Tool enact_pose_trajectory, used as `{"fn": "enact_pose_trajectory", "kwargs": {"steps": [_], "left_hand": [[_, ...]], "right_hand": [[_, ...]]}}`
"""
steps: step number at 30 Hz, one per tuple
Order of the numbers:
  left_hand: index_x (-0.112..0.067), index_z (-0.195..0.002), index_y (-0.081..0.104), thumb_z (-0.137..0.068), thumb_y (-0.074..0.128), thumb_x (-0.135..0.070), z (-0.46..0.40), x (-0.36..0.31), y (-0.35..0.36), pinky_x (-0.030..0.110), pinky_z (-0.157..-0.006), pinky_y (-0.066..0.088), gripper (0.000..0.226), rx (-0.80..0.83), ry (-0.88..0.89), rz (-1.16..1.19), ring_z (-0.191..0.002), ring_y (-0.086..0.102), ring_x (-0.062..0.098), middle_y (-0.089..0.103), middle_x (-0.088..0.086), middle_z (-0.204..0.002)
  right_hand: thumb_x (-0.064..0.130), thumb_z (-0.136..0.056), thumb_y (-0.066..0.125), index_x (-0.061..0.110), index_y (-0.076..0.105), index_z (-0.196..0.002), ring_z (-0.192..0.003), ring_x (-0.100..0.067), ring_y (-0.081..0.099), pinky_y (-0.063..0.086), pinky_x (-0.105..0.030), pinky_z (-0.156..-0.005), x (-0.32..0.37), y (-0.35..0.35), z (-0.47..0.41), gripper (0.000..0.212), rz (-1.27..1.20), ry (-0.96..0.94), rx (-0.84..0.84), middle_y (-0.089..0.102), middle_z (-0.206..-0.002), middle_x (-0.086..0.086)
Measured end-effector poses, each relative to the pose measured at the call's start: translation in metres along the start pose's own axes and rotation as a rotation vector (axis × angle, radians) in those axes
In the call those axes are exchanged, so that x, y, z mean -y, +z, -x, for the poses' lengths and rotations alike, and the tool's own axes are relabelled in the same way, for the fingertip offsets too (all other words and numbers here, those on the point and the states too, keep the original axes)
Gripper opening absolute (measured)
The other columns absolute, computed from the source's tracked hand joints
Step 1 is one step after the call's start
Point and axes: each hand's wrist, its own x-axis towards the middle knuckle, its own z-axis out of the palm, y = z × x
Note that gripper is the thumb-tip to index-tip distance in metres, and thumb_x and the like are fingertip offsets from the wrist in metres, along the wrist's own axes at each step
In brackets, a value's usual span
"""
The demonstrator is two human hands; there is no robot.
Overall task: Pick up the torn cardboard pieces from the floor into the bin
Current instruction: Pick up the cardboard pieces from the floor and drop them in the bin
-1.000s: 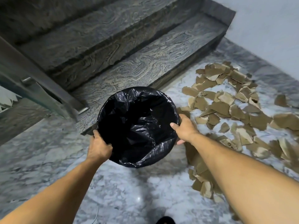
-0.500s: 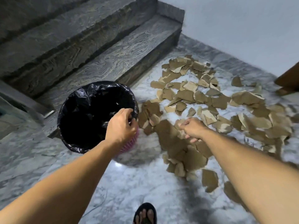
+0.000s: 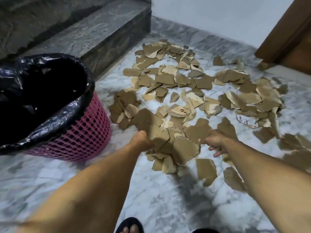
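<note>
A foot in a dark sandal (image 3: 129,226) stands on the marble floor (image 3: 168,207) at the near edge of the view. Both forearms extend forward over the floor. The left hand (image 3: 143,140) grips the near-left edge of a stack of torn cardboard pieces (image 3: 170,88); its fingers are curled under a large piece (image 3: 158,132). The right hand (image 3: 214,142) pinches another large piece (image 3: 198,130) between thumb and fingers, with the remaining fingers curled loosely below. The two hands are apart, at opposite sides of the same near cluster.

The pieces lie scattered across the floor from the hands outward to the far wall, some overlapping, some single.

The bin (image 3: 80,132), a pink mesh basket lined with a black bag (image 3: 50,91), stands on the floor to the left, just beside the nearest pieces. Stone steps (image 3: 94,31) rise behind the bin. A brown wooden door (image 3: 289,31) stands at the far right corner.
</note>
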Motion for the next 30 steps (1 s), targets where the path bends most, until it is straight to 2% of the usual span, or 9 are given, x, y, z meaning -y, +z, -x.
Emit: {"fn": "enact_pose_trajectory", "kwargs": {"steps": [4, 7, 9, 12, 14, 17, 22, 25, 30], "left_hand": [[-0.007, -0.116, 0.060, -0.067, 0.080, -0.041, -0.031, 0.007, 0.025, 0.030, -0.085, 0.052, 0.063, -0.037, -0.128, 0.219, -0.102, 0.058, 0.025, 0.060, 0.011, -0.114], [-0.005, -0.119, 0.055, -0.058, 0.085, -0.045, -0.042, 0.009, 0.037, 0.040, -0.093, 0.052, 0.080, -0.011, -0.209, 0.384, -0.113, 0.054, 0.032, 0.057, 0.013, -0.119], [-0.004, -0.121, 0.049, -0.054, 0.088, -0.043, -0.048, 0.006, 0.042, 0.046, -0.080, 0.056, 0.087, 0.027, -0.284, 0.509, -0.113, 0.051, 0.036, 0.052, 0.017, -0.123], [-0.005, -0.120, 0.045, -0.034, 0.094, -0.038, -0.059, 0.002, 0.054, 0.046, -0.040, 0.052, 0.104, 0.009, -0.373, 0.720, -0.111, 0.051, 0.040, 0.048, 0.020, -0.125], [-0.010, -0.113, 0.042, -0.013, 0.091, -0.042, -0.059, -0.008, 0.055, 0.050, -0.045, 0.054, 0.116, -0.026, -0.435, 0.790, -0.107, 0.052, 0.035, 0.046, 0.015, -0.121], [-0.009, -0.103, 0.029, -0.042, 0.096, -0.035, -0.055, -0.020, 0.055, 0.034, -0.068, 0.057, 0.093, -0.092, -0.466, 0.763, -0.093, 0.047, 0.020, 0.036, 0.007, -0.099], [-0.006, -0.128, 0.030, -0.044, 0.096, -0.031, -0.070, -0.033, 0.063, 0.043, -0.087, 0.056, 0.110, -0.198, -0.422, 0.735, -0.118, 0.052, 0.034, 0.049, 0.016, -0.127], [-0.008, -0.123, 0.051, -0.049, 0.096, -0.019, -0.085, -0.034, 0.065, 0.035, -0.100, 0.049, 0.087, -0.175, -0.325, 0.849, -0.113, 0.059, 0.023, 0.062, 0.007, -0.124], [-0.002, -0.112, 0.064, -0.063, 0.088, -0.005, -0.102, -0.031, 0.033, 0.019, -0.061, 0.053, 0.055, -0.146, -0.220, 0.963, -0.086, 0.061, 0.017, 0.065, 0.006, -0.101]], "right_hand": [[0.038, -0.084, 0.070, 0.009, 0.050, -0.129, -0.088, -0.025, 0.061, 0.059, -0.047, -0.076, -0.005, 0.021, -0.026, 0.057, -0.020, -0.003, -0.070, 0.054, -0.111, -0.008], [0.060, -0.070, 0.068, 0.019, 0.052, -0.127, -0.076, -0.025, 0.068, 0.057, -0.035, -0.074, -0.006, 0.025, -0.041, 0.072, 0.014, 0.010, -0.145, 0.063, -0.111, -0.004], [0.046, -0.084, 0.067, 0.015, 0.047, -0.134, -0.092, -0.028, 0.061, 0.050, -0.024, -0.064, -0.001, 0.022, -0.046, 0.062, 0.068, -0.060, -0.171, 0.059, -0.124, -0.011], [0.038, -0.088, 0.068, 0.012, 0.039, -0.143, -0.131, -0.032, 0.042, 0.039, -0.031, -0.099, 0.005, 0.015, -0.057, 0.067, 0.341, -0.134, -0.283, 0.043, -0.144, -0.016], [0.042, -0.077, 0.077, 0.021, 0.032, -0.146, -0.145, -0.033, 0.018, 0.023, -0.040, -0.117, 0.008, 0.013, -0.073, 0.086, 0.495, -0.190, -0.293, 0.018, -0.157, -0.013], [0.045, -0.064, 0.085, 0.040, 0.014, -0.151, -0.149, -0.029, -0.003, 0.013, -0.053, -0.118, 0.012, 0.014, -0.102, 0.113, 0.725, -0.322, -0.191, -0.004, -0.162, 0.002], [0.055, -0.051, 0.087, 0.033, 0.036, -0.136, -0.133, -0.030, 0.031, 0.031, -0.047, -0.107, 0.023, 0.008, -0.121, 0.102, 0.917, -0.401, -0.194, 0.041, -0.138, -0.004], [0.057, -0.052, 0.087, 0.029, 0.051, -0.123, -0.125, -0.031, 0.042, 0.036, -0.045, -0.099, 0.031, -0.003, -0.124, 0.084, 0.861, -0.360, -0.163, 0.051, -0.126, -0.004], [0.054, -0.069, 0.079, 0.021, 0.052, -0.131, -0.112, -0.025, 0.058, 0.048, -0.040, -0.097, 0.049, -0.019, -0.130, 0.076, 0.633, -0.391, 0.088, 0.060, -0.128, -0.005]]}}
